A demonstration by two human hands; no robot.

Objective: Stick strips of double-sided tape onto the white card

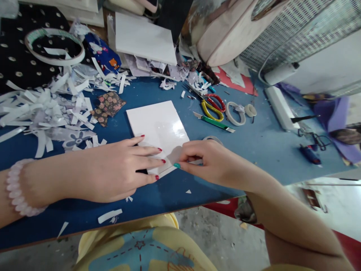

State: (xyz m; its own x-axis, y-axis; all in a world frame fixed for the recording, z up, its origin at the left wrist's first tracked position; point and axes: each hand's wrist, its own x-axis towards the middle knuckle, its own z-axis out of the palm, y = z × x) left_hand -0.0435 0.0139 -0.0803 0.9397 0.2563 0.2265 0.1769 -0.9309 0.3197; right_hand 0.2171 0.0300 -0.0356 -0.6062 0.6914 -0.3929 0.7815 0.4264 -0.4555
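Note:
A white square panel (158,122) with a glossy face lies on the blue table. My left hand (113,169) rests flat across its left and near side, fingers spread, a beaded bracelet on the wrist. At the panel's near right corner, my right hand (205,162) is closed in a pinch. Part of a thin white strip (196,162) shows between its thumb and fingers; the rest is hidden by the hand. The strip runs close to the panel's near edge, and I cannot tell how much of it touches. Just behind the right hand lies a partly covered tape roll (213,139).
Right of the panel are scissors (213,107) with red and yellow handles, a green cutter knife (217,123) and a tape roll (235,113). White paper strips (67,94) pile up on the left. More white panels (145,37) stack at the back; a power strip (282,109) lies right.

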